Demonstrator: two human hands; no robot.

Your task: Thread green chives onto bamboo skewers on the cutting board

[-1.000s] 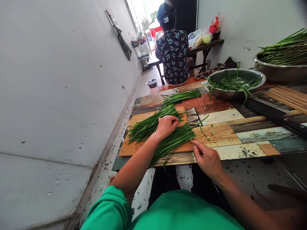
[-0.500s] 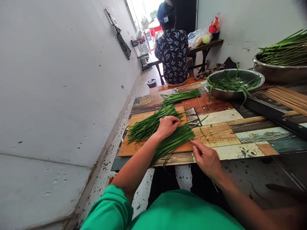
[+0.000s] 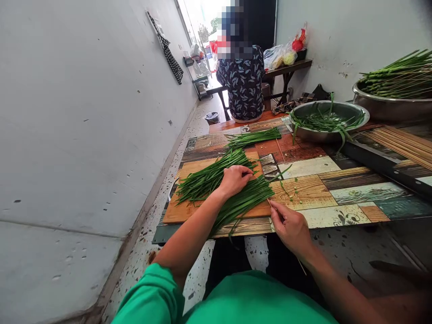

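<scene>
My left hand reaches over the cutting board with its fingers pinched at the end of a bundle of garlic chives. Between the thumb and fingers of my right hand is a thin bamboo skewer. The skewer's tip points at the right-hand ends of the chives; its other end sticks out below the hand. A second pile of chives lies on the board beyond my left hand. Whether the skewer's tip has entered a chive is too small to tell.
Further back lies another bunch of chives with a skewer. At the right are a metal bowl of loose greens, a larger bowl of skewered green stalks, bamboo skewers and a long black riveted tool. A person sits beyond the table.
Both hands keep nearly the same place and grip. The whole view has shifted very slightly; the chives and skewer look almost unchanged.
</scene>
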